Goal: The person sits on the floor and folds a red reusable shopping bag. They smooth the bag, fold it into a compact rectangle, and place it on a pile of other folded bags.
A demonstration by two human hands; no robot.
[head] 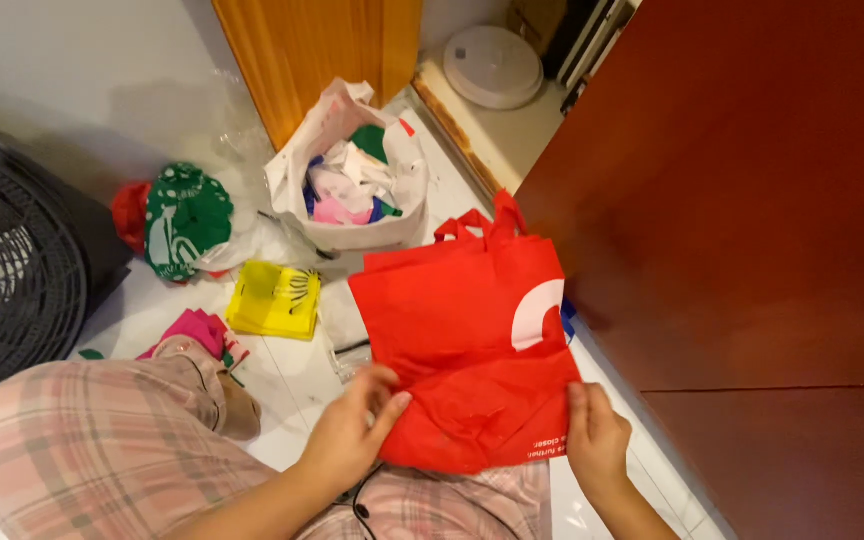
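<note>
A red fabric tote bag point(462, 320) with a white curved mark lies flat across my lap and the white floor, handles pointing away from me. My left hand point(350, 432) pinches its lower left corner, thumb on top of a folded-up flap. The bag's lower right edge is gripped by my right hand point(595, 437). The bottom part of the bag is creased and folded over.
A white bag point(297, 165) stuffed with folded bags stands ahead. A folded yellow bag point(272, 298), a pink one point(194, 330) and a green-and-white one point(184, 215) lie on the tiles. A black fan point(7, 270) is at the left, a dark red cabinet point(752, 200) at the right.
</note>
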